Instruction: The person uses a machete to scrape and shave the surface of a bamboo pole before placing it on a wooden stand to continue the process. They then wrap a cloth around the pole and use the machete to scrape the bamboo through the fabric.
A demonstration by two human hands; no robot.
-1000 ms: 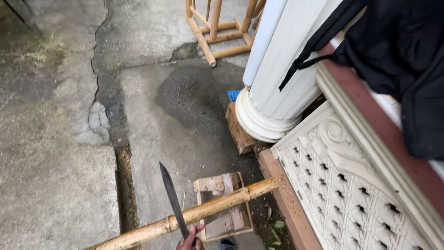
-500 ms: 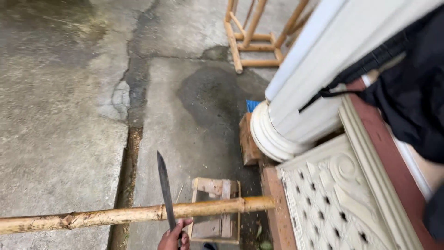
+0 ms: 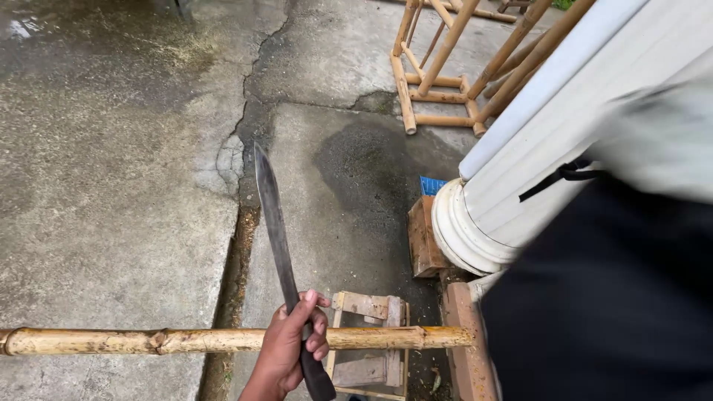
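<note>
My left hand (image 3: pixel 286 349) is shut on the dark handle of a long machete (image 3: pixel 273 223), at the bottom centre. The blade points up and away over the concrete. Just under the hand, a long bamboo pole (image 3: pixel 186 341) lies almost level across the bottom. Its right end rests over a small wooden stool (image 3: pixel 368 306), and its left end runs out of view. The hand crosses in front of the pole. My right hand is out of view.
A white fluted column (image 3: pixel 520 193) stands on a round base at right, beside a brick-coloured ledge (image 3: pixel 464 349). A black garment (image 3: pixel 609 297) fills the lower right. A bamboo frame (image 3: pixel 445 82) stands at the back. A crack (image 3: pixel 238 148) runs through the wet concrete.
The view has shifted so the column and garment fill more of the right. The machete now stands higher in the picture, and the pole stays almost level beneath it.
</note>
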